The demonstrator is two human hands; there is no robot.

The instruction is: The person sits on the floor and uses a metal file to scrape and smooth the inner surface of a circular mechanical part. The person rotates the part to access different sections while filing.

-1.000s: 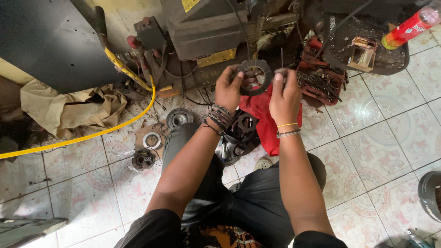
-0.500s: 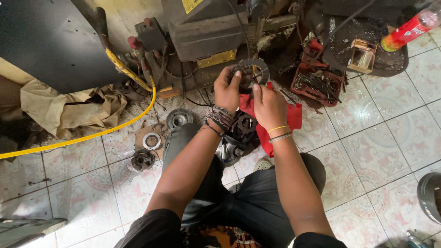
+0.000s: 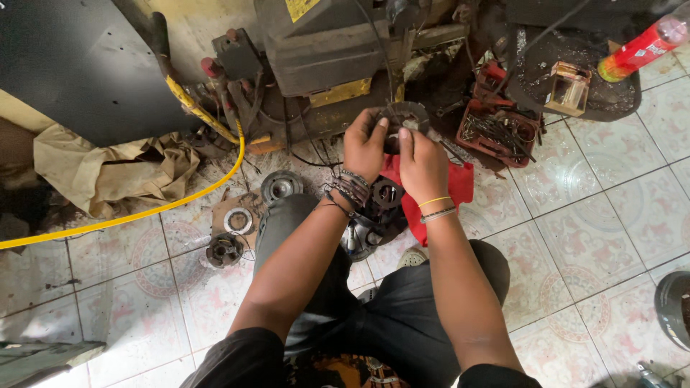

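Both my hands grip a dark round metal part (image 3: 404, 118) above the floor.

My left hand (image 3: 365, 144) and right hand (image 3: 422, 162) close on its rim, thumbs pressing its face, above a red cloth (image 3: 460, 188). It looks mid-job: more round parts (image 3: 238, 220) lie loose on the tiled floor (image 3: 589, 237), a red tray of screws (image 3: 499, 133) beside the dismantled machine (image 3: 323, 50).

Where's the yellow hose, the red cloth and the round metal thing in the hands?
yellow hose (image 3: 144, 213), head view, on its middle stretch across the tiles.
red cloth (image 3: 460, 188), head view, on its right part.
round metal part (image 3: 410, 115), head view, on its upper rim.
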